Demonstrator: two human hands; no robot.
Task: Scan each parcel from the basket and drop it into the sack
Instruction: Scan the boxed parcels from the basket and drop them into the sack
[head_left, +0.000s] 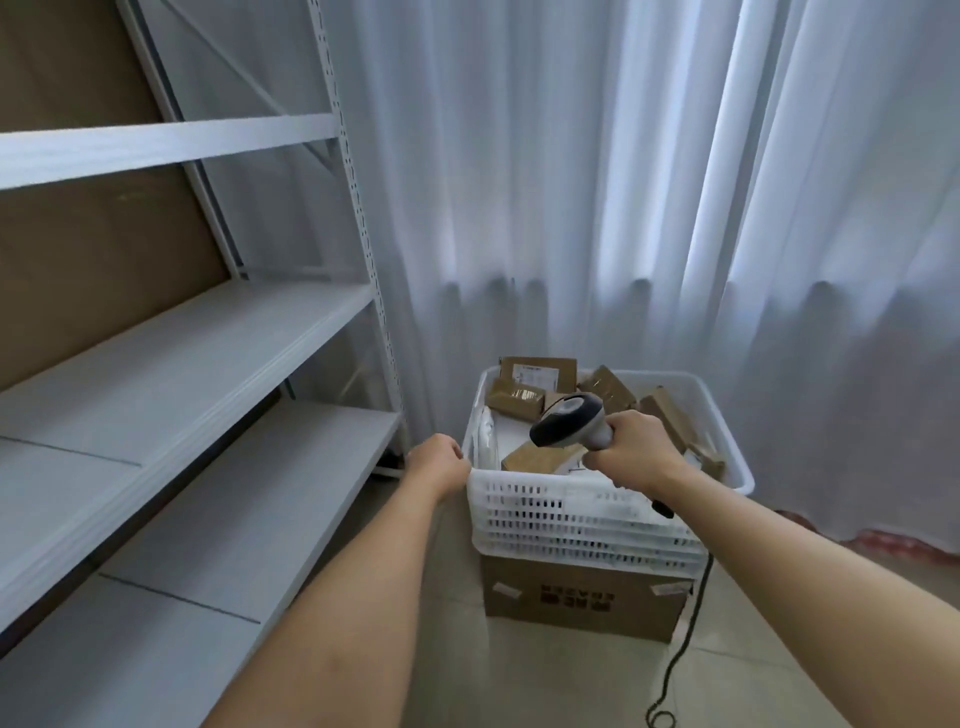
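A: Where was the right hand (636, 447)?

B: Over the white basket (587, 514), fingers wrapped tight round the scanner (569, 420) handle. Scanner head stuck out to the left of the knuckles, tilted down twd the parcels. Its black cable (685, 639) ran from below the wrist, down past the basket's right side to the floor, ending in a loop.

A: And the left hand (439, 462)?

B: At the basket's near-left corner, fingers curled, knuckles touching or v. close to the rim. Couldn't tell if it actually gripped the rim or was just a closed fist beside it; nothing else seen in it.

A: Parcels?

B: In the basket. Brown cardboard parcels (540, 387) piled mostly at the far side, beyond the scanner head; one w/ a white label stood up against the far wall. Another brown one (537, 457) lay just below the scanner head, near the right fingers. Some white flat packets (485, 441) leaned along the left wall, just right of the left hand's fingers.

A: What did the basket sit on?

B: A cardboard box (582, 603) w/ dark print, on the tiled floor.

A: Surroundings?

B: White metal shelving (208, 332) to the left of the left arm, white curtain (623, 208) behind the basket. Sack not in view.
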